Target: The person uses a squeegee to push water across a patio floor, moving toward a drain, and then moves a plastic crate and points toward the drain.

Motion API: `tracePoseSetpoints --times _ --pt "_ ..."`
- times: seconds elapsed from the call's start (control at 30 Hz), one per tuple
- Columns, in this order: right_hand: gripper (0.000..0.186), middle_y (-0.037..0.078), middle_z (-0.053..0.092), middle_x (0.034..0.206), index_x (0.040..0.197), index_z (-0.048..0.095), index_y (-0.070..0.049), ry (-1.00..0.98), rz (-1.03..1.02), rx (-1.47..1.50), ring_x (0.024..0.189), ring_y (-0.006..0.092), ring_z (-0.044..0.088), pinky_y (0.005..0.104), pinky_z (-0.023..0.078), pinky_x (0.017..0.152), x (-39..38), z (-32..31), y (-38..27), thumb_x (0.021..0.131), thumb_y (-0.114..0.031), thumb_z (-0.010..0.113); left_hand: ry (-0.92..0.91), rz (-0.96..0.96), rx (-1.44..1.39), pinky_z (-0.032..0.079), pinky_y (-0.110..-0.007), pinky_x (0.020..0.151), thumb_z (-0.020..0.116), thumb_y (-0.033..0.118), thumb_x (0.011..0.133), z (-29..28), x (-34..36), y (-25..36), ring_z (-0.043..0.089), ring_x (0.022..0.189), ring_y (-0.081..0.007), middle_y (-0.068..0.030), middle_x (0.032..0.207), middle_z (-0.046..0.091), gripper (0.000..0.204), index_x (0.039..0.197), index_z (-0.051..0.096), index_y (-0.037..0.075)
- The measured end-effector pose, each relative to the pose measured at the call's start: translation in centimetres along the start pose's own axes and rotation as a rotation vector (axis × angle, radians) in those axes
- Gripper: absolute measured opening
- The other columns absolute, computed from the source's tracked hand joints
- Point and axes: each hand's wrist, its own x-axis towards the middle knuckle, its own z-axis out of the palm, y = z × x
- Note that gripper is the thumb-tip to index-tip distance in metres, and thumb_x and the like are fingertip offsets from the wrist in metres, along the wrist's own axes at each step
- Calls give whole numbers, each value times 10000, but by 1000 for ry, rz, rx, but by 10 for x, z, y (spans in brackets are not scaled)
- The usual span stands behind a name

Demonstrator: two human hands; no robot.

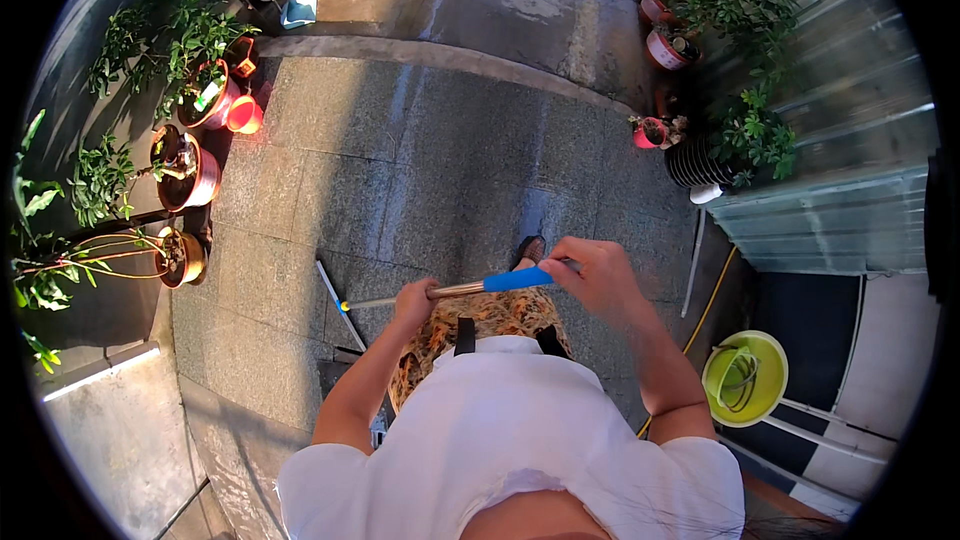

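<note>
Holding a long pole (462, 289) crosswise w/ both hands, the person has it in front of the body, running approx. from 8 to 4 o'clock about the view's centre. L hand (415, 305), btwn 7 & 8, curls round the shaft, fingers closed; R hand (592, 275), at 4, is closed on the end of the blue sleeve (517, 280), tho the exact finger wrap is hard to tell. At the 8 o'clock end a yellow joint (344, 306) meets a thin crossbar (330, 284), above or on the pavement (450, 170); can't tell if it touches. Pole looks light, stiff & straight, prob. thin metal tube; bare shaft may be slick if damp, sleeve prob. grippier. Best hold: one hand on sleeve, other mid-shaft, off the joint, prob. the weakest spot, since a knocked crossbar could twist. Potted plants (205, 180) stand near 10, a green basin (770, 395) at 4, well apart from the pole.
</note>
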Motion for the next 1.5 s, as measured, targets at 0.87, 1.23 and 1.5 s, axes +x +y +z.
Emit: tracePoseSetpoints --times 0.87,1.23,1.5 --pt "98 97 600 651 767 633 -5 708 136 -229 530 188 566 297 420 483 37 -324 189 783 -10 730 137 746 -90 486 -443 793 714 203 818 62 372 513 616 901 -333 -109 869 672 171 954 688 103" --pt "71 85 609 684 808 636 28 754 490 -151 576 153 557 268 401 518 -34 -315 170 793 25 706 -486 855 73 498 -450 753 705 155 790 105 279 471 640 776 -335 -117 781 669 203 986 671 117" --pt "113 96 610 675 800 658 -8 1008 616 -308 570 217 587 305 437 515 -48 -239 113 745 -13 756 -388 1177 -77 485 -441 633 695 178 823 108 296 467 636 714 -331 -98 735 661 98 860 642 106"
